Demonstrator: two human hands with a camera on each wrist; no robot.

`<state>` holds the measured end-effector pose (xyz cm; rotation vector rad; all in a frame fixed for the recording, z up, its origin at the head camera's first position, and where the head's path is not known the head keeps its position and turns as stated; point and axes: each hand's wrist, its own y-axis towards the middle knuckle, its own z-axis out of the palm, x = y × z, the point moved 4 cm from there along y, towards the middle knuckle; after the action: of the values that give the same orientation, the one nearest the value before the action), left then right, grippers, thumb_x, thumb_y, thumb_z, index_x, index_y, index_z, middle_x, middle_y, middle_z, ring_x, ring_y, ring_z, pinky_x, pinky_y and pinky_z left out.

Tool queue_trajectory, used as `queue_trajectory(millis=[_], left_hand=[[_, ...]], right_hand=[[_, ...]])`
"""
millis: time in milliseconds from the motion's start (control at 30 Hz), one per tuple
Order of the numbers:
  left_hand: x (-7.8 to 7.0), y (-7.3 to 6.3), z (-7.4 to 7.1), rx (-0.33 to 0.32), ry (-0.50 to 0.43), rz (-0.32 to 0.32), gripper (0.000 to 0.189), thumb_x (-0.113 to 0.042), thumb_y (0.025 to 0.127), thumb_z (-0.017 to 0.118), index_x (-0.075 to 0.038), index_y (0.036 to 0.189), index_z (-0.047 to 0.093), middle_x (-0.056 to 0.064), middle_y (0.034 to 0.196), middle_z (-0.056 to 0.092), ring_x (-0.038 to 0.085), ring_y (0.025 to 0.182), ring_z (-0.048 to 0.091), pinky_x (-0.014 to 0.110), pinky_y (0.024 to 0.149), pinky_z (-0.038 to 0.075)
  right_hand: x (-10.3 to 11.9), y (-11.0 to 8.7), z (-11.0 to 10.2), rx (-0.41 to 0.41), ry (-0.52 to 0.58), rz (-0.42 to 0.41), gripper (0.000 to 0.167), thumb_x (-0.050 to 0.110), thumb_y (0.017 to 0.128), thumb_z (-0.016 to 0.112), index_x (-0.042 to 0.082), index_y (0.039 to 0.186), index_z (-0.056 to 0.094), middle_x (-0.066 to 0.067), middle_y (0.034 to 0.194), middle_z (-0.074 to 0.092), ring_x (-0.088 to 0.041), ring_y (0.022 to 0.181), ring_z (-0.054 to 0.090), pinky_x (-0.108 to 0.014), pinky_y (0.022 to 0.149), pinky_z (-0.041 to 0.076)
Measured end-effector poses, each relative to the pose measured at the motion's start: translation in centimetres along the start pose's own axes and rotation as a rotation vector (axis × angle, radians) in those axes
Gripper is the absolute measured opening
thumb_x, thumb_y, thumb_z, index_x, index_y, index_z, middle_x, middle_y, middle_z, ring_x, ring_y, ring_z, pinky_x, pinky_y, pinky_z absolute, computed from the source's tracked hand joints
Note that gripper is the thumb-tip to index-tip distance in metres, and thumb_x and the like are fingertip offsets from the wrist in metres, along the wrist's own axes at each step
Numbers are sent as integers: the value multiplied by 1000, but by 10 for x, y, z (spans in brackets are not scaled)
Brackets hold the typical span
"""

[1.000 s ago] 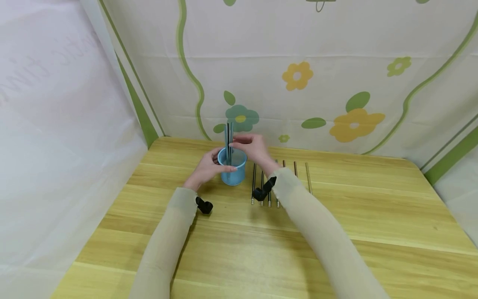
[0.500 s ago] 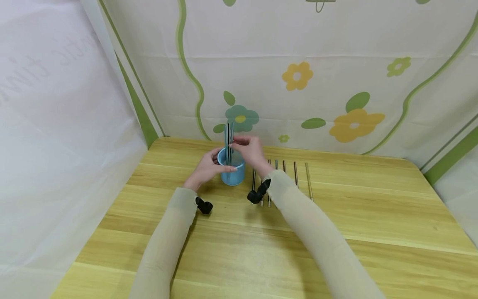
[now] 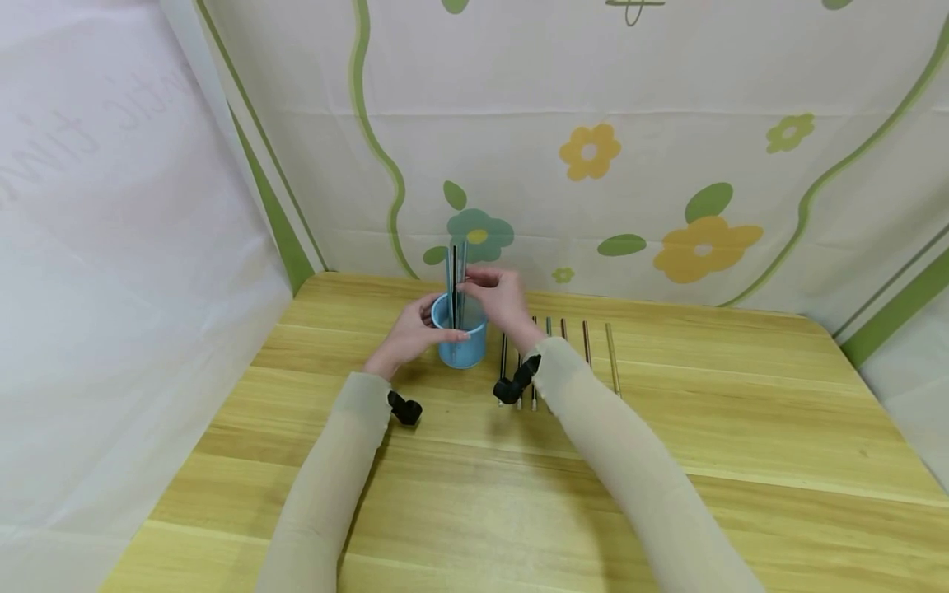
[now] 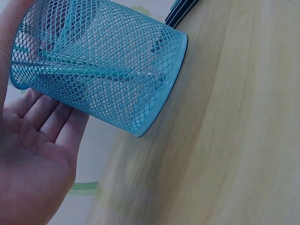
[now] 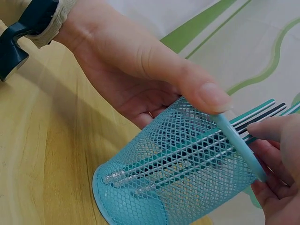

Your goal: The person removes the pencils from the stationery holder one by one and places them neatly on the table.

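A light blue mesh pen cup point(image 3: 463, 351) stands on the table, its rim toward me in the head view. My left hand point(image 3: 406, 334) grips it from the left, thumb along the near rim and fingers around the far side. Several pencils point(image 5: 173, 154), teal and black, lean inside the mesh with their metal-banded ends down. My right hand point(image 3: 506, 300) is at the cup's right rim, where thumb and fingers pinch a teal pencil point(image 3: 464, 257) among those sticking up. In the left wrist view, the cup point(image 4: 103, 61) shows its base rim close to the wood.
To the right of the cup, a row of pencils lies side by side, partly hidden by my right wrist; a gold pencil point(image 3: 613, 358) is the outermost. Behind the wooden table point(image 3: 741, 412) hangs a flowered cloth point(image 3: 511, 156), with another at the left.
My right wrist has shifted slightly left and down. The pencil at its fingertips has moved a little right, away from the others in the cup. My left hand and the cup stay put.
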<state>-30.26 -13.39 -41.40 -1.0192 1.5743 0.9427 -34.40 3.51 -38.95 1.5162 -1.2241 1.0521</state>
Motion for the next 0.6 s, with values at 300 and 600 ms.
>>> queue_trajectory(millis=[300, 600], left_hand=[[27, 12, -5, -23, 11, 19, 73, -14, 84, 87, -10, 147, 51, 12, 133, 62, 28, 118, 60, 44, 101, 48], [26, 12, -3, -33, 22, 32, 73, -15, 82, 88, -7, 145, 52, 10, 129, 63, 27, 116, 61, 43, 99, 49]], right_hand=[[7, -2, -7, -8, 4, -31, 30, 15, 93, 78, 8, 122, 74, -5, 110, 74, -18, 103, 68, -33, 91, 54], [13, -5, -14, -30, 14, -27, 32, 19, 92, 79, 9, 123, 74, -3, 110, 74, -18, 104, 67, -34, 90, 54]])
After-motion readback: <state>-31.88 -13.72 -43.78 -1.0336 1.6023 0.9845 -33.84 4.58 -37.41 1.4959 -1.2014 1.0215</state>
